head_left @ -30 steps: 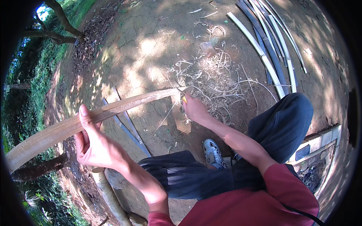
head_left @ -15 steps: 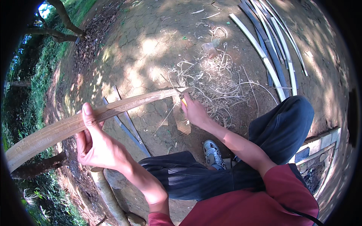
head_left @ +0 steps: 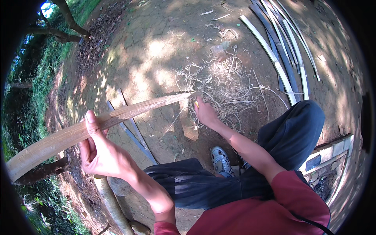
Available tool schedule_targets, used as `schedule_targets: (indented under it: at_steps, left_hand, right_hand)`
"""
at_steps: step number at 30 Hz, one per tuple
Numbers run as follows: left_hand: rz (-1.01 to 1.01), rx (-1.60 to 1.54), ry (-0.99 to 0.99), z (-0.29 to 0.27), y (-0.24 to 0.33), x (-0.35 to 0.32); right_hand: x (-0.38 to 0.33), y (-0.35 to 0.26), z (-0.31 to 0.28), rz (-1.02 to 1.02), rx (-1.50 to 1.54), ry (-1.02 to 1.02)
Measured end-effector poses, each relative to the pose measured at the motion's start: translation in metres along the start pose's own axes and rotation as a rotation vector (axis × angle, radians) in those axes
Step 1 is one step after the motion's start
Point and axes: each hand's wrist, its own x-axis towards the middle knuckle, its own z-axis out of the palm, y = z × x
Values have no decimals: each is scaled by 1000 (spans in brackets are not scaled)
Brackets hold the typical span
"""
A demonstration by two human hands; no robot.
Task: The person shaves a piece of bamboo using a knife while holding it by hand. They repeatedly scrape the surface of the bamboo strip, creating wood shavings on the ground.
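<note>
We hold the strip (head_left: 129, 111) in the air above the ground (head_left: 156, 23), slanting from the far left of the view up to a tip just short of the shavings (head_left: 231, 82). Our left hand (head_left: 102, 154) grips it partway along, thumb on the upper side and fingers beneath; our right hand (head_left: 205, 112) is wrapped around a knife (head_left: 196, 103), of which a yellow bit shows, with the blade at or just beside the tip. Whether it bites there we cannot tell. Judging by the loose heap of curls, a good deal of shaving is done, though we cannot say how much came off this piece. Toward the tip the strip is paler and looks worked; from our left hand outward it is browner and ridged, so that stretch is probably left to do, unless we mean to keep it as a grip. Toward the ground's far right edge lies a bundle of slats (head_left: 269, 53), and two darker lengths (head_left: 136, 137) rest left of our shoe (head_left: 220, 159), toward the planted edge; whether these are finished or waiting we cannot tell. The work looks partway through to us.
</note>
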Motion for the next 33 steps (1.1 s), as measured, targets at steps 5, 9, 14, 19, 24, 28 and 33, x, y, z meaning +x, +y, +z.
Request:
schedule_targets:
  at_steps: [5, 9, 14, 19, 24, 28, 33]
  left_hand:
    - [8, -27, -3, 0, -2, 4]
    - [68, 14, 91, 3, -9, 7]
    - [200, 143, 234, 21, -16, 6]
    - [198, -234, 91, 28, -31, 9]
    - [277, -351, 41, 30, -43, 5]
    - [320, -356, 45, 31, -48, 10]
    - [315, -366, 24, 35, -43, 5]
  right_hand:
    - [30, 113, 39, 110, -104, 44]
    - [4, -4, -8, -92, 131, 172]
    - [-58, -114, -76, -285, 290, 19]
    - [-85, -118, -47, -414, 210, 0]
    - [-54, -66, -22, -172, 71, -37]
    - [-49, -56, -31, -186, -8, -26]
    - [-68, -106, -58, -224, 82, -115]
